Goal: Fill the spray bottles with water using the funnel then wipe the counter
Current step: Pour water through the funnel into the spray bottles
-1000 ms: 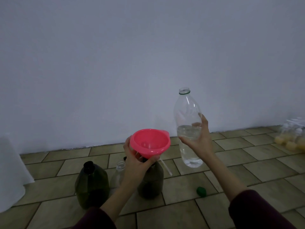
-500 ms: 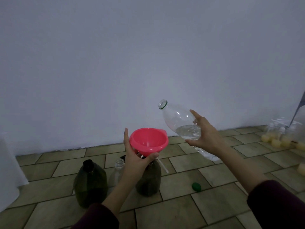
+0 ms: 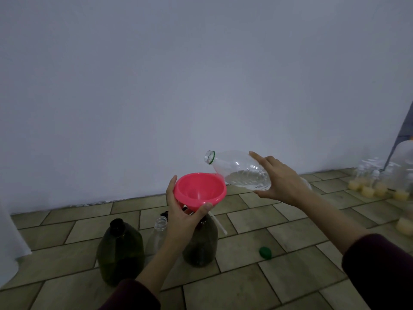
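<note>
— Hands over tiled floor (image 3: 245, 287): what does each hold?

— Left hand (image 3: 183, 222), forearm raised, grasps the pink funnel (image 3: 199, 190) from below, above a dark bottle (image 3: 201, 242).

— And the right?

— Right hand (image 3: 283, 182), arm extended, grips the clear water bottle (image 3: 241, 173), tipped nearly level, its open mouth above the funnel's rim. A green cap (image 3: 265, 252) lies on the floor.

Two bare forearms, dark maroon long sleeves pushed up toward the elbows, left sleeve (image 3: 131, 295) at the bottom edge, right sleeve (image 3: 380, 271) at the lower right corner, bare fingers
</note>
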